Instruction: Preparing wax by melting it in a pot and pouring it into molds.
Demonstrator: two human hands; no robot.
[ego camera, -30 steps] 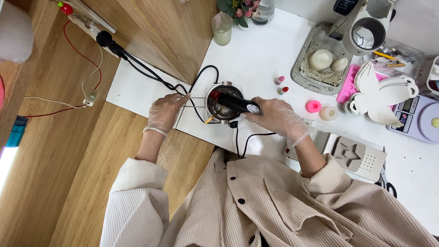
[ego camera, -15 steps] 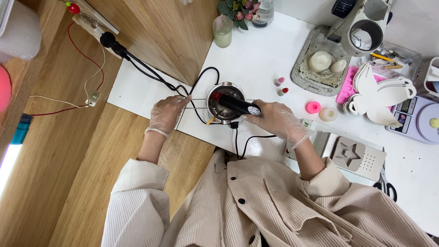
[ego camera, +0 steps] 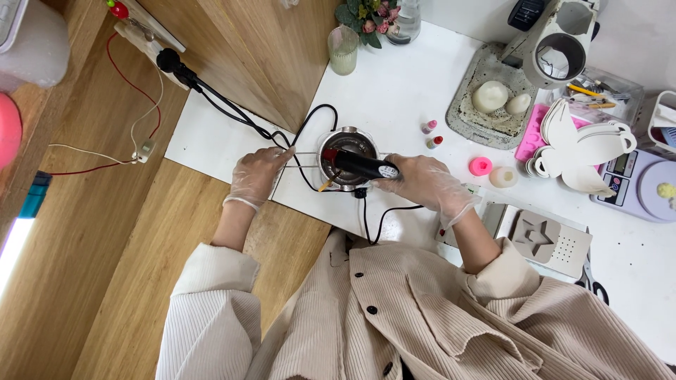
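A small steel melting pot (ego camera: 350,143) sits at the white table's near edge, a thin wooden stick (ego camera: 323,184) leaning out of it. My left hand (ego camera: 259,173), in a clear glove, grips the pot's wire handle (ego camera: 299,159) from the left. With my gloved right hand (ego camera: 422,180) I hold a black heat tool (ego camera: 360,165) with a red tip, and its tip points down into the pot. A black cord (ego camera: 377,218) trails from the tool toward me.
Two small dye bottles (ego camera: 431,134) stand right of the pot. Farther right are a pink mould (ego camera: 481,166), a pale candle (ego camera: 503,176), a grey star mould (ego camera: 539,237), a white butterfly cutout (ego camera: 586,146) and a scale (ego camera: 644,184). Black cables (ego camera: 232,112) run to a plug at left.
The heat tool's red tip has shifted slightly within the pot. Both hands keep their grips and stay almost where they were.
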